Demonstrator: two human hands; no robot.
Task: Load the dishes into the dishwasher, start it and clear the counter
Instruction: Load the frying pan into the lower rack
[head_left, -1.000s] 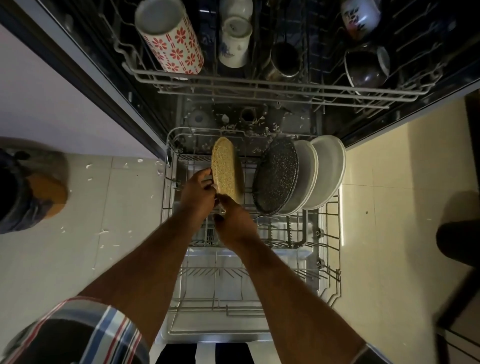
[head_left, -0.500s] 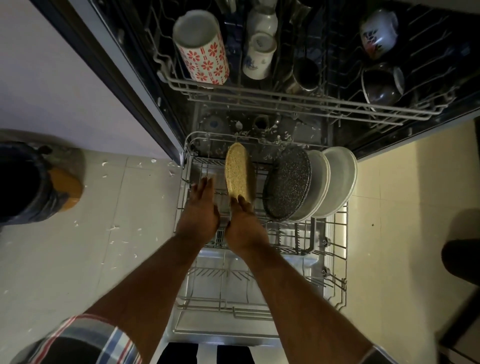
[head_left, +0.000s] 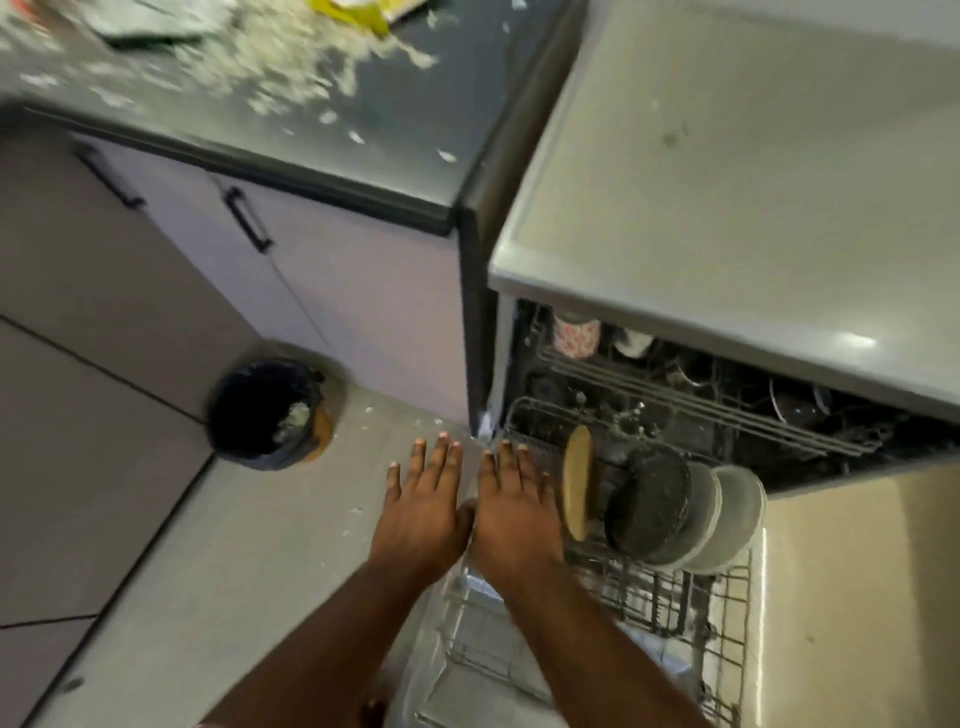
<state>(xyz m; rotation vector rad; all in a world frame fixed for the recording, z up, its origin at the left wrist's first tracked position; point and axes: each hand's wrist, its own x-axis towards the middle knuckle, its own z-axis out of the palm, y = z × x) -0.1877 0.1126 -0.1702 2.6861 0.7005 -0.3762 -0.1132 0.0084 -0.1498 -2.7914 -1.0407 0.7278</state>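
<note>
I recorded both hands empty, held flat with fingers straight and spread. The left hand (head_left: 421, 506) hung over the pale floor tiles (head_left: 249, 561), just beside the left edge of the pulled-out white wire lower rack (head_left: 675, 608). The right hand (head_left: 514, 512) hung over that rack's left edge, near but apart from the dishes; their thumbs lay close together, contact not determinable.

In the rack's far half, four dishes stood on edge in a row. From left to right: a round tan speckled plate (head_left: 577, 483), a round black speckled plate (head_left: 649, 504), and two round white plates (head_left: 702, 512) (head_left: 737, 517) overlapping behind it.

Farther in, the grey wire upper rack (head_left: 691, 402) carried a white cup with a red flower print (head_left: 575, 336) at its left end and dark vessels, blurred, toward the right.

On the floor to the left stood a round black bin (head_left: 265, 413), with white scraps scattered around it.

Farthest, the dark grey worktop (head_left: 384, 130) carried a spread of pale crumbs (head_left: 280, 67) toward its far edge, blurred.
</note>
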